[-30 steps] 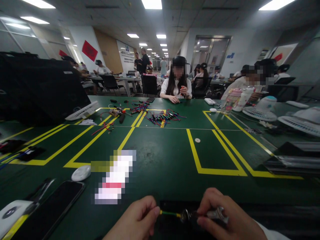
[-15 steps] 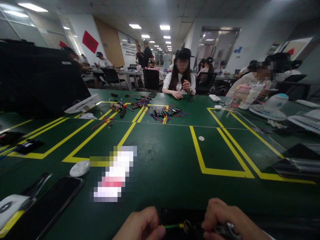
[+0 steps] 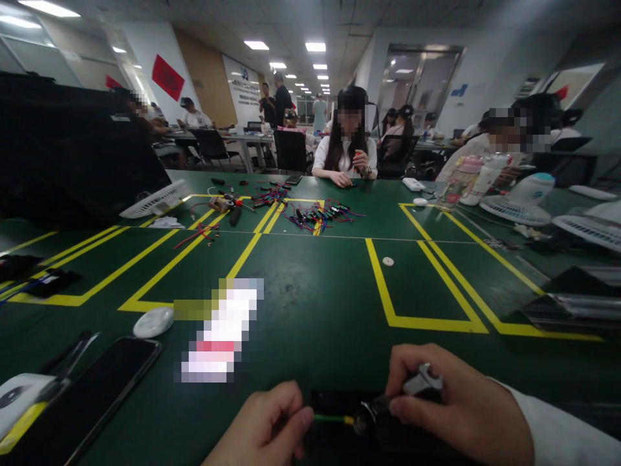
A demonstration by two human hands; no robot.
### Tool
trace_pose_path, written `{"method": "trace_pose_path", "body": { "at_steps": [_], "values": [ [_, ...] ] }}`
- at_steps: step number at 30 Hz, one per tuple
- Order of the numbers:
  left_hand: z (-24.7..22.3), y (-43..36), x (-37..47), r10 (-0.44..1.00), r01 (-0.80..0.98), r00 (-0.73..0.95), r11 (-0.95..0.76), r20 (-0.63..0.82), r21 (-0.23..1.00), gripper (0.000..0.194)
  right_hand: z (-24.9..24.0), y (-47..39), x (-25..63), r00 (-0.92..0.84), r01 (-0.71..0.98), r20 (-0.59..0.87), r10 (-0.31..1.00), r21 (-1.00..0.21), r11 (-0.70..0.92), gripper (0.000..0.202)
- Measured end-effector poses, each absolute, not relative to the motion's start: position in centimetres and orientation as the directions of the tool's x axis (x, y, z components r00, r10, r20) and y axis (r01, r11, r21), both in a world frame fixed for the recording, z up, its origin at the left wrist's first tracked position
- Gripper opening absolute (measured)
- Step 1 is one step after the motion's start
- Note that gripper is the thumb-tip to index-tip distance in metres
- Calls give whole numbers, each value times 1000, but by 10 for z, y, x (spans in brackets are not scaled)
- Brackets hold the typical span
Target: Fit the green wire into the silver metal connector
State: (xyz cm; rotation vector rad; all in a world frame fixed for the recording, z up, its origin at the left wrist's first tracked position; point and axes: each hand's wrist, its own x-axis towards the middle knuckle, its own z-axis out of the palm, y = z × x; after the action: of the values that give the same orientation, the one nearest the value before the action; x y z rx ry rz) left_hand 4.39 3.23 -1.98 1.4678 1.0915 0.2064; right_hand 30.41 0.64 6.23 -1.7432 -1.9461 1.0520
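a: green table (image 3: 310,304) up front, and the green wire (image 3: 330,419) runs level, left to right, between both hands.
b: left hand (image 3: 264,427) pinches its free end; right hand (image 3: 456,408) clamps a metal tool (image 3: 417,387) at the other, equally near.

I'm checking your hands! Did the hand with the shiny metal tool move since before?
Cannot tell: the right hand sits higher in the picture, but the yellow tape lines shifted too, so the camera moved.
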Motion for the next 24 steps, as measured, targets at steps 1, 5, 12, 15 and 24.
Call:
{"method": "trace_pose_path", "body": {
  "at_steps": [1,5,12,15,24],
  "values": [
    [-21,32,44,714,491,535,172,-451,854,33,61,3,304,-177,711,-228,957,-703,-36,3],
    [-26,31,44,737,485,534,135,-415,864,32,54,-14,300,-115,711,-179,977,-702,-45,10],
    [-20,29,45,752,493,530,103,-392,864,30,42,-26,289,-137,717,-121,983,-697,14,5],
    [-22,31,45,770,501,517,82,-374,862,31,41,-25,290,-128,718,-126,984,-696,5,5],
    [-25,35,43,808,536,513,-36,-291,843,36,47,5,306,-368,707,-149,918,-686,172,20]
  ]
}}
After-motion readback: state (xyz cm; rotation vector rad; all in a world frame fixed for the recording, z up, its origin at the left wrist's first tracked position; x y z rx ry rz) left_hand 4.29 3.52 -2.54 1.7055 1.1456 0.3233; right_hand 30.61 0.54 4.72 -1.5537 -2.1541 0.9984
